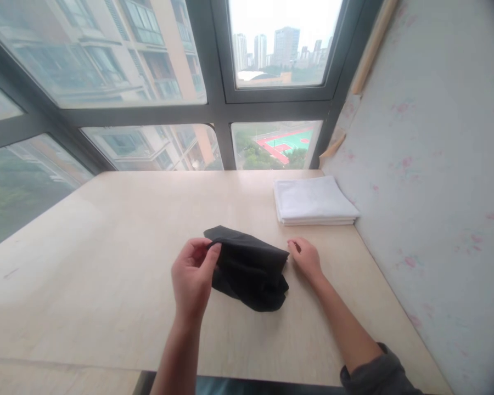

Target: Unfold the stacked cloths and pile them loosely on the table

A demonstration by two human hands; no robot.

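A piece of black cloth [251, 269], bunched and partly folded over, is in front of me above the pale tabletop. Its upper left edge is pinched between the thumb and fingers of my left hand [194, 269]. My right hand [307, 257] is closed at the cloth's right corner, fingertips pinched together at its edge. The upper edge stretches between both hands, and the lower part hangs in loose folds onto the table. What kind of cloth item it is, I cannot tell.
A stack of folded white cloths [315, 200] lies at the back right, close to the flowered wall [432, 181]. Grey window frames [218, 109] border the far side of the wooden tabletop [86, 274]. The table's front edge runs just below my forearms.
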